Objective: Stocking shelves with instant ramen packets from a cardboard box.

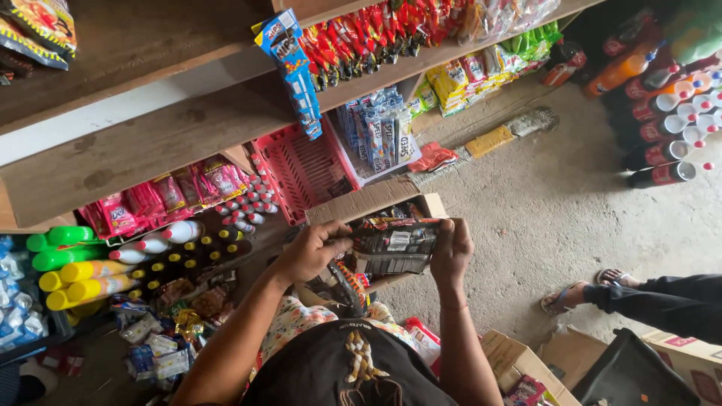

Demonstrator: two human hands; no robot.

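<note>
Left hand (312, 252): grips left end of dark snack packet (396, 245).
Right hand (451, 252): grips right end.
Packet: held flat over open cardboard box (376, 201), below pink basket (301, 169).

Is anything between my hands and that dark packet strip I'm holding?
Nothing visible. The left hand grips one end of the dark packet strip and the right hand grips the other, directly on it, above the open cardboard box.

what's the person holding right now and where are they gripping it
A dark snack packet, held flat above an open cardboard box. The left hand grips its left end and the right hand grips its right end.
</note>
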